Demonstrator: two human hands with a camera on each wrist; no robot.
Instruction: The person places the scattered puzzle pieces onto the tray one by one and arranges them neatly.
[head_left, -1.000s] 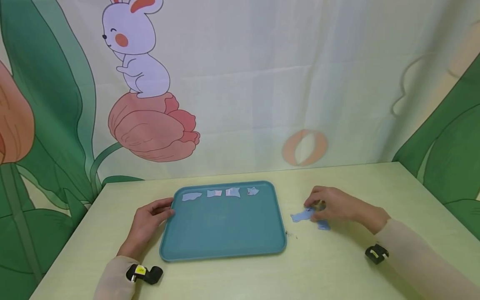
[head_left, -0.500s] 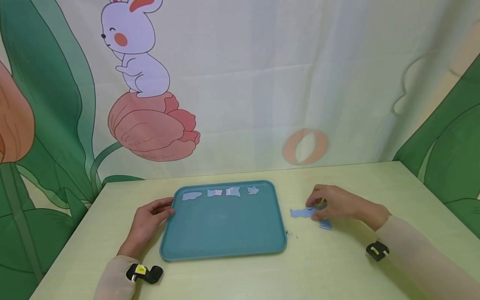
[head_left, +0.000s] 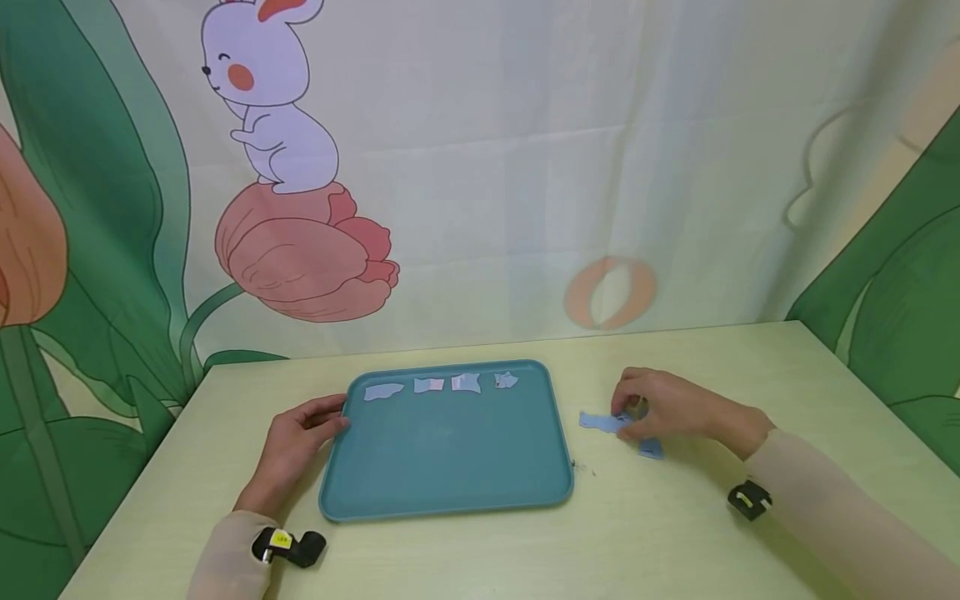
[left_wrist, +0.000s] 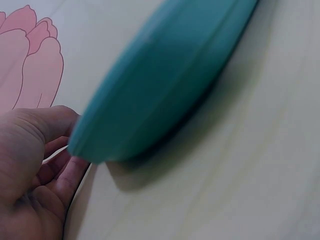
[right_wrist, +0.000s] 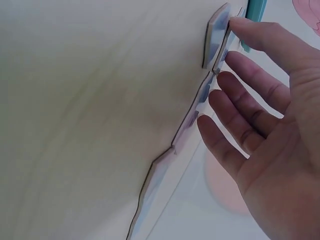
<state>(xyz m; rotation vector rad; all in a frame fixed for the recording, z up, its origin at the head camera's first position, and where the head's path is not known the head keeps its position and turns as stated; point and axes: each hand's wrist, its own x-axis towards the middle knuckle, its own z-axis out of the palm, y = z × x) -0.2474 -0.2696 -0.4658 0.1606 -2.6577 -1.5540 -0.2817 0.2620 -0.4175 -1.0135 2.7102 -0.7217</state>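
In the head view, my left hand (head_left: 294, 450) holds the left rim of a blue-green tray (head_left: 442, 458); the left wrist view shows the tray's edge (left_wrist: 150, 100) between thumb and fingers. My right hand (head_left: 678, 407) is over flat, irregular light-blue puzzle pieces on the table right of the tray. Its thumb and forefinger pinch a puzzle piece, partly hidden under them. One puzzle piece (head_left: 596, 422) sticks out to the left, another (head_left: 651, 449) lies below the thumb. In the right wrist view the other fingers reach over more pieces (right_wrist: 187, 117), a long one (right_wrist: 150, 190) among them.
Several pale puzzle pieces (head_left: 466, 383) lie in a row along the tray's far side. Small dark marks (head_left: 583, 468) show on the pale table (head_left: 480, 558) beside the tray's right edge. A printed curtain (head_left: 480, 183) hangs behind the table.
The blue puzzle pieces under my right hand have turned slightly, their left end shifting away from me. The right hand has moved a little with them. Left hand and tray stay in place.
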